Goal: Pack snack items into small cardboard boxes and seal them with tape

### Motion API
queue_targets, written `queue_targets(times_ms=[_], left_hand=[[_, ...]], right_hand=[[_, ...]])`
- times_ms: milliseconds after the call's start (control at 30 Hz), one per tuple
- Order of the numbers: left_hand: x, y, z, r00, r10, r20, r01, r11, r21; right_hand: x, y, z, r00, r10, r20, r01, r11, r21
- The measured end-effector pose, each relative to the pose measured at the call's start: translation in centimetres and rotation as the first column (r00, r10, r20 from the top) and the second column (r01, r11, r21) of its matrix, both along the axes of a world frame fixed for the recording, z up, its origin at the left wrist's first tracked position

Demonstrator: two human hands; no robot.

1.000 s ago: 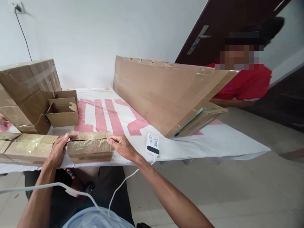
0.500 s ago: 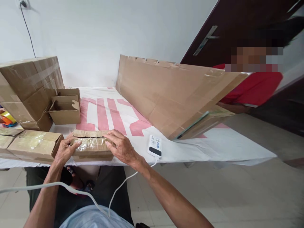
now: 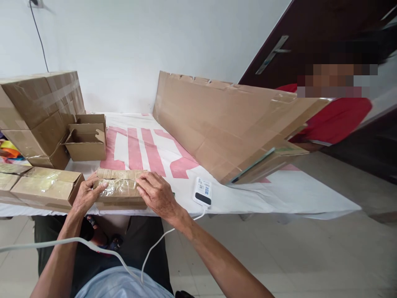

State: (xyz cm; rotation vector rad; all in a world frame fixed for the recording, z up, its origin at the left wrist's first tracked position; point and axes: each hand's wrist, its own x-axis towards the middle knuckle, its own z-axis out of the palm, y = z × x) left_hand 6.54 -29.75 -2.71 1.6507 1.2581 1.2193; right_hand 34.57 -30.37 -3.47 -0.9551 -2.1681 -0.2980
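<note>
A small cardboard box (image 3: 120,193) with clear tape across its top sits at the table's front edge, between both hands. My left hand (image 3: 87,193) grips its left end, thumb on the taped top. My right hand (image 3: 156,192) is closed over the right end, fingers on the top flap; the fingertips are partly hidden. Just left of my left hand, another taped cardboard box (image 3: 46,186) lies in line with it. Behind stand small open boxes (image 3: 87,151) with their flaps up.
A tall stack of taped boxes (image 3: 40,103) stands at the left. A large cardboard sheet (image 3: 211,120) leans across the right side. A white power bank (image 3: 203,191) with a white cable lies right of my hand. Beyond the sheet is a person in red (image 3: 338,120).
The gap along the top seam of the box has narrowed as the flap is pressed down. My right hand has shifted slightly on the box's right end.
</note>
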Motion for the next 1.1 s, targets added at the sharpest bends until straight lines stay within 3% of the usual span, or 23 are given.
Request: queue_targets(times_ms=[1100], left_hand=[[0.4, -0.3, 0.5, 1.000, 0.005, 0.010, -0.005, 1.000, -0.011]], right_hand=[[-0.2, 1.1, 0.0, 0.997, -0.026, 0.078, 0.015, 0.992, 0.128]])
